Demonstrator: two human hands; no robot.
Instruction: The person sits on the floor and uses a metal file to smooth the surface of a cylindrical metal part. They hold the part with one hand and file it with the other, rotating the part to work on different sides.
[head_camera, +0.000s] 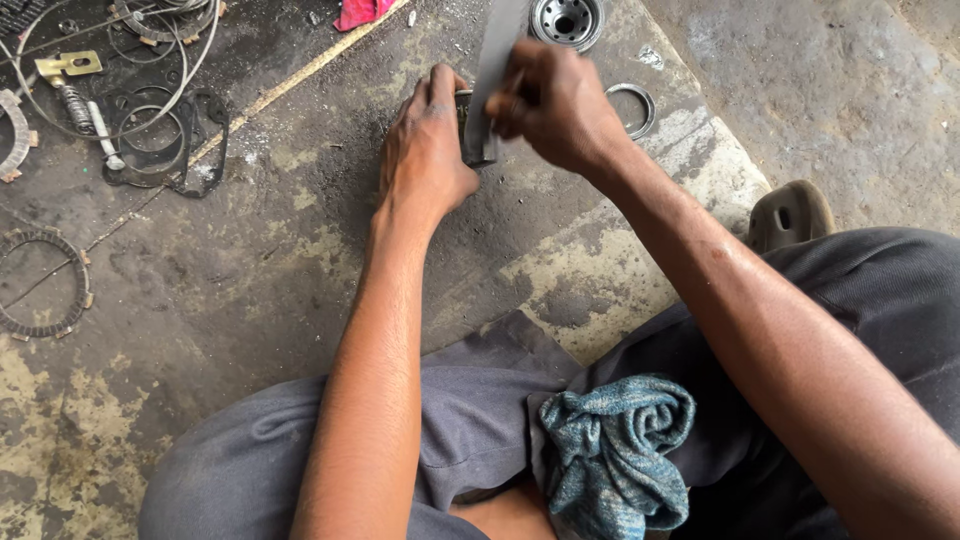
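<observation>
Beside right hand (553, 105) — metal ring (632, 108), hub (566, 20).

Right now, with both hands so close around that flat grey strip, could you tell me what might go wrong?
1. The left hand steadies a small dark part right beside the flat grey strip held by the right hand; a slip could scrape the fingers.
2. The metal ring and hub lie close by and could get knocked away.
3. The blue rag rests loosely on the lap and may slide off.

Flat grey strip (497, 50), tilted upright at top centre of the frame, small dark metal part (470, 125) under it, on stained concrete.
</observation>
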